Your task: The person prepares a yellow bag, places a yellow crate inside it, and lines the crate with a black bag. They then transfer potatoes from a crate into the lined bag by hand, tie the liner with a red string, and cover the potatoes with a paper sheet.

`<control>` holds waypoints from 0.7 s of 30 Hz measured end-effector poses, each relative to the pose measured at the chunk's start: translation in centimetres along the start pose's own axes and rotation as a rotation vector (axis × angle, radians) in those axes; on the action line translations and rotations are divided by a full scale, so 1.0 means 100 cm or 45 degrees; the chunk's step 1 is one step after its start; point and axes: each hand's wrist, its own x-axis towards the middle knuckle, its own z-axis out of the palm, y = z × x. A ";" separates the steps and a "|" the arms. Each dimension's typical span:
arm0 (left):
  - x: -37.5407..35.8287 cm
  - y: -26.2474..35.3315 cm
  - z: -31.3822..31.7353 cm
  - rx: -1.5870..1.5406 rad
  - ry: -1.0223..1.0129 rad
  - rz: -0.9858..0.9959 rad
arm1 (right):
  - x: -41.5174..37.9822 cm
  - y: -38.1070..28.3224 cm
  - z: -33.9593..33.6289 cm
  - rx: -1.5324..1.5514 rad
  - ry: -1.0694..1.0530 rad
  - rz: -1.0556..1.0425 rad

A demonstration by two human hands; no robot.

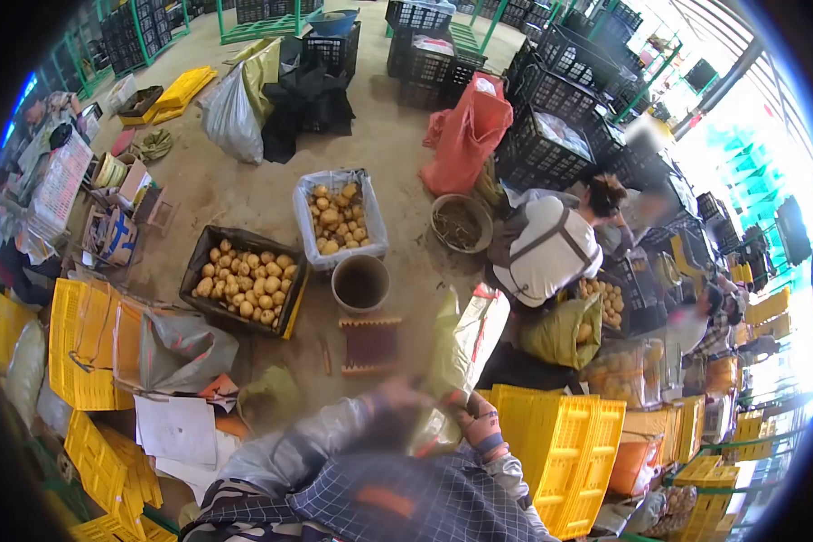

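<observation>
My right hand (479, 423), in a banded glove or cuff, is closed on the edge of a pale green and white sack (465, 348). The sack stands up in front of me, its mouth near my body. Motion smears my left hand (396, 396), just left of the sack; its fingers cannot be made out. Ahead on the floor are a black crate of potatoes (247, 280), a white-lined crate of potatoes (338, 217), a round bucket (360, 283) and a low stool with a dark woven seat (370, 347).
Yellow crates (556, 452) stand close at my right, others (86, 343) at the left. A person in a white top (546, 253) bends at the right, beside a green sack (565, 334). A red sack (470, 135) and a basin (462, 224) stand farther ahead.
</observation>
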 end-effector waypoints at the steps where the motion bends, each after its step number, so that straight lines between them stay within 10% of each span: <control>1: 0.017 0.003 -0.007 0.036 0.040 0.000 | 0.028 -0.004 -0.002 0.067 0.062 0.027; 5: 0.106 0.044 -0.050 0.068 0.110 -0.127 | 0.138 -0.024 -0.039 -0.296 0.274 -0.168; 9: 0.214 0.119 -0.067 0.695 0.193 -0.227 | 0.261 -0.047 -0.109 0.517 -0.190 -0.065; 11: 0.288 0.146 -0.064 1.012 0.151 -0.397 | 0.332 -0.027 -0.141 0.105 -0.289 -0.088; 15: 0.396 0.243 -0.076 0.307 -0.005 -0.201 | 0.455 -0.052 -0.230 0.352 -0.485 0.253; 16: 0.420 0.237 -0.072 0.638 0.393 -0.195 | 0.486 -0.055 -0.252 0.334 -0.435 0.120; 19: 0.475 0.171 -0.122 1.323 0.422 0.458 | 0.559 -0.050 -0.296 0.619 -0.241 0.084; 21: 0.472 0.212 -0.153 1.160 0.652 -0.079 | 0.628 -0.013 -0.319 1.173 -0.134 0.114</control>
